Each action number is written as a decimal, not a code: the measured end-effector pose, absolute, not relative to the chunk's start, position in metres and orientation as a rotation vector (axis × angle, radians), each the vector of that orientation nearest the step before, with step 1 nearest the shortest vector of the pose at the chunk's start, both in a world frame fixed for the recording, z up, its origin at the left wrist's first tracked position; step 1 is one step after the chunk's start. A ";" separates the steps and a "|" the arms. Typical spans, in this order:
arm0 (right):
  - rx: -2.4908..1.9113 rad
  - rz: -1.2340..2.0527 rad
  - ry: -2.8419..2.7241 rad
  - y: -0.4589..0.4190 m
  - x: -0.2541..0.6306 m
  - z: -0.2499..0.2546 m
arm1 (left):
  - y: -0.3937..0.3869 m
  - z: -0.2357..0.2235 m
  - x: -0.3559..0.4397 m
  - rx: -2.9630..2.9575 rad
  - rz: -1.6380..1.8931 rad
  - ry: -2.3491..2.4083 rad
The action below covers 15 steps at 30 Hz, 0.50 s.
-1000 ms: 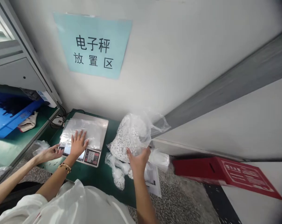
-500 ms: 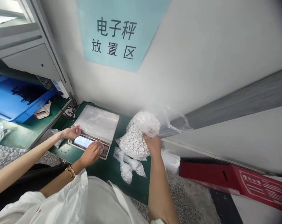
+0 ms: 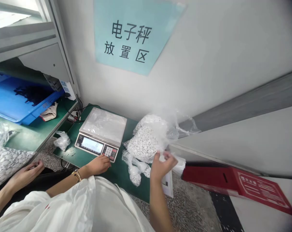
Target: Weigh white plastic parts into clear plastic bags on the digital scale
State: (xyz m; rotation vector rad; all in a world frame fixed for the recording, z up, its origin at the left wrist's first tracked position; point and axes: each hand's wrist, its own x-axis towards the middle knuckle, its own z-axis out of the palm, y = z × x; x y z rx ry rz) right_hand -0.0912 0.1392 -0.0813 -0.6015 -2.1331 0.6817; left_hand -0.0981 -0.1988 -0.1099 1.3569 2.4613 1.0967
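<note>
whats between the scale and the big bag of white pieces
Only a narrow strip of bare green tabletop between the scale and the big bag, seen in the head view.

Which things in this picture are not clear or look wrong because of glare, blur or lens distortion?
Head view: glare whitens the left green table; the right hand looks slightly blurred; the blue sign appears skewed; the top right corner is dark.

Scale (image 3: 103,124) beyond the left fingers (image 3: 106,160): silver-grey top, black-and-white front, pale blue-white display (image 3: 92,145), white keys plus some red. Bench (image 3: 117,174) around it was dark green. Bracelet (image 3: 76,176) behind those fingers: gold, black motifs. Bag (image 3: 143,141) left of the right fingers (image 3: 170,157): clear, white pieces, grey-speckled look. Sign (image 3: 136,42) far beyond both: light teal, black characters. Box (image 3: 213,178) right of the right fingers: red, white print
</note>
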 end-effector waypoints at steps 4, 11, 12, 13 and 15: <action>-0.364 0.363 -2.634 0.095 -0.018 -0.136 | -0.173 -0.128 -0.085 1.348 0.923 2.451; -0.494 0.349 -2.700 0.091 0.002 -0.147 | -0.188 -0.124 -0.088 1.287 0.909 2.408; -0.552 0.403 -2.595 0.099 -0.012 -0.135 | -0.189 -0.124 -0.088 1.295 0.924 2.390; -0.613 0.461 -2.459 0.108 -0.030 -0.122 | -0.188 -0.124 -0.087 1.296 0.959 2.370; -0.662 0.610 -2.293 0.130 -0.073 -0.096 | -0.184 -0.123 -0.086 1.281 1.052 2.335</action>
